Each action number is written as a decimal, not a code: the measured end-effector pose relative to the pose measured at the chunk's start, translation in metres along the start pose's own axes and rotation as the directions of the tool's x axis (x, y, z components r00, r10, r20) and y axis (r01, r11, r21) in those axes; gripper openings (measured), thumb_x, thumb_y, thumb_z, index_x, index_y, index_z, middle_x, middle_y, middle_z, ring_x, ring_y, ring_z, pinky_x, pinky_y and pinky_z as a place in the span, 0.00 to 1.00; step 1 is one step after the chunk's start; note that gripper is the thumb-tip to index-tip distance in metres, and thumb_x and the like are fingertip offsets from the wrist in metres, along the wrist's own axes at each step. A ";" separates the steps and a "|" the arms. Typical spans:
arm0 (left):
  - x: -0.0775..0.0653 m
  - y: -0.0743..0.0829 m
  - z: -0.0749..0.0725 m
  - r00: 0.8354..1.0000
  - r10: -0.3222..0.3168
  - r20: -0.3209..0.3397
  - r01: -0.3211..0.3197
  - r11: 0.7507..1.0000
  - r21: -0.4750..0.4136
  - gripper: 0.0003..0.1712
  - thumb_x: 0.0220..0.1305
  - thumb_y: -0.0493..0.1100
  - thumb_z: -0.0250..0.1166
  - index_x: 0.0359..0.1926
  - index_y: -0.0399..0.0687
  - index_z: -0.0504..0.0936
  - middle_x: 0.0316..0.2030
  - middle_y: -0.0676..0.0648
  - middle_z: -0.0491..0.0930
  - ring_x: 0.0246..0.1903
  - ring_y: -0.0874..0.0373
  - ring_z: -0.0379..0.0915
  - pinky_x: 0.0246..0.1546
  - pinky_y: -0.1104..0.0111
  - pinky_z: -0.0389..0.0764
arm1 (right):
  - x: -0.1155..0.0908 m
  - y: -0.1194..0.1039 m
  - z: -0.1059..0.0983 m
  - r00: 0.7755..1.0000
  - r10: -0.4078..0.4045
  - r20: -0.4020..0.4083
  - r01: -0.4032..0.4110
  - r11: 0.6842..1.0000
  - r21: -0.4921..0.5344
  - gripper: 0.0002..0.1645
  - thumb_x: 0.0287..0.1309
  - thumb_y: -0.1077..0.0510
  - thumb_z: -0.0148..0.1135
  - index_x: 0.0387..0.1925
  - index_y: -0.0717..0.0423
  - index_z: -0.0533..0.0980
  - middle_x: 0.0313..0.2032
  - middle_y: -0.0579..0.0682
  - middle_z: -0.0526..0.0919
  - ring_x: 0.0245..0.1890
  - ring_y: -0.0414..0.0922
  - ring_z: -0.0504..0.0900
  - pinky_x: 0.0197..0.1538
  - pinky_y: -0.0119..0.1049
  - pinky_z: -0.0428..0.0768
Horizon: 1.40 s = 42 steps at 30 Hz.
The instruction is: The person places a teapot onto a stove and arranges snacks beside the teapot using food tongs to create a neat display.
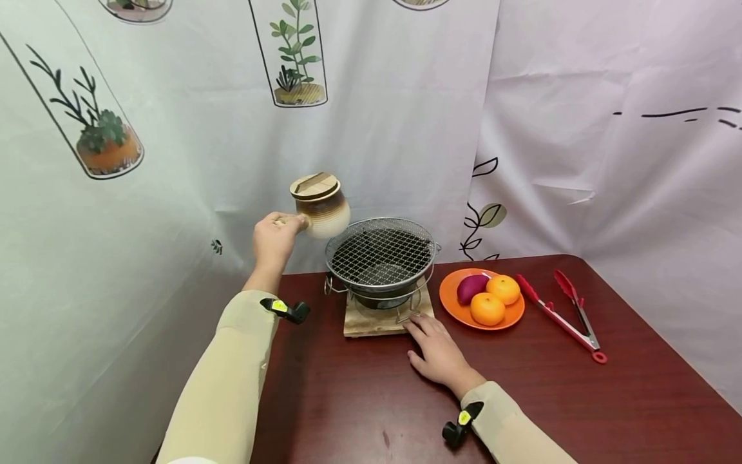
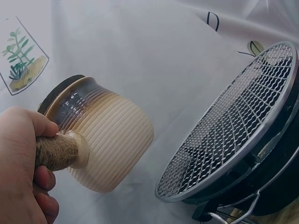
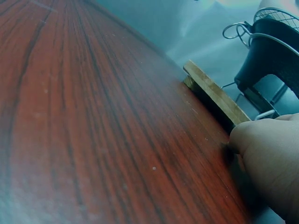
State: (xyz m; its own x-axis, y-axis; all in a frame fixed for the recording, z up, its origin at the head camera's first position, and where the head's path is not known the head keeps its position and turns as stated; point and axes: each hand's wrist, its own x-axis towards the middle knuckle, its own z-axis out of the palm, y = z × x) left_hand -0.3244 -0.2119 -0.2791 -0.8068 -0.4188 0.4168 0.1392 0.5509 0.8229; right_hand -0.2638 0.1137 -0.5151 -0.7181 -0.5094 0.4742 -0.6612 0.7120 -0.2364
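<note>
My left hand grips the twine-wrapped side handle of a ribbed cream-and-brown ceramic teapot. The teapot tilts in the air, left of and above the grill, with its wooden lid on. Below it stands a round tabletop grill covered by a wire mesh, on a wooden board. At the board's front right corner, my right hand rests with its fingertips on the wood beside the grill's wire foot, thumb spread over the table. Its fingertips are hidden in the right wrist view.
An orange plate with two orange fruits and a purple one lies right of the grill. Red-handled tongs lie farther right on the dark red table. A printed curtain hangs behind.
</note>
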 end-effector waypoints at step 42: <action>-0.003 0.001 0.049 0.998 0.052 0.027 -0.050 0.996 -0.072 0.19 0.57 0.53 0.71 0.42 0.44 0.89 0.37 0.44 0.87 0.36 0.52 0.78 0.34 0.63 0.74 | 0.000 0.002 0.003 0.999 -0.016 -0.028 0.016 1.000 -0.011 0.35 0.56 0.52 0.68 0.65 0.58 0.74 0.65 0.60 0.73 0.67 0.61 0.69 0.71 0.58 0.63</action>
State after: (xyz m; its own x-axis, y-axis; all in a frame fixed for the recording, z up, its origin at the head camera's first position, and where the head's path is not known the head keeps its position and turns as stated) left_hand -0.3505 -0.1747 -0.2990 -0.8136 -0.3695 0.4488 0.2206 0.5179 0.8265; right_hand -0.2655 0.1135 -0.5184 -0.7011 -0.5069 0.5015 -0.6699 0.7091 -0.2198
